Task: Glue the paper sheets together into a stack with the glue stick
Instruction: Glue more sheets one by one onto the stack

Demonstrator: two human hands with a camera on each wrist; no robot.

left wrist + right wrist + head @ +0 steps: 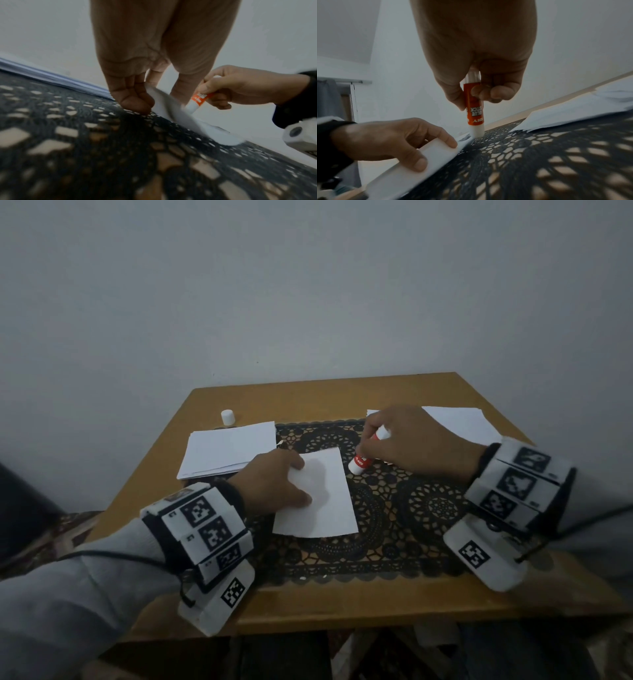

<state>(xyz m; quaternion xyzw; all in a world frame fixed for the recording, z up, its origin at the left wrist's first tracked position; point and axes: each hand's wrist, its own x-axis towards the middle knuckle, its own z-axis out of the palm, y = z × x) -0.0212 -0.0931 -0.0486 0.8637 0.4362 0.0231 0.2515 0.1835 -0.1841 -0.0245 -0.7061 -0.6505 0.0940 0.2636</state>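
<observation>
A single white paper sheet lies on the black lace mat in mid-table. My left hand pinches its left edge, thumb on top, and that edge is lifted a little, as the left wrist view shows. My right hand grips the red and white glue stick, uncapped and tilted tip down. The tip is at the mat, right beside the sheet's far right corner. A stack of white sheets lies to the left.
The white glue cap stands at the back left of the wooden table. More white sheets lie at the back right, partly behind my right hand. A grey wall rises right behind the table.
</observation>
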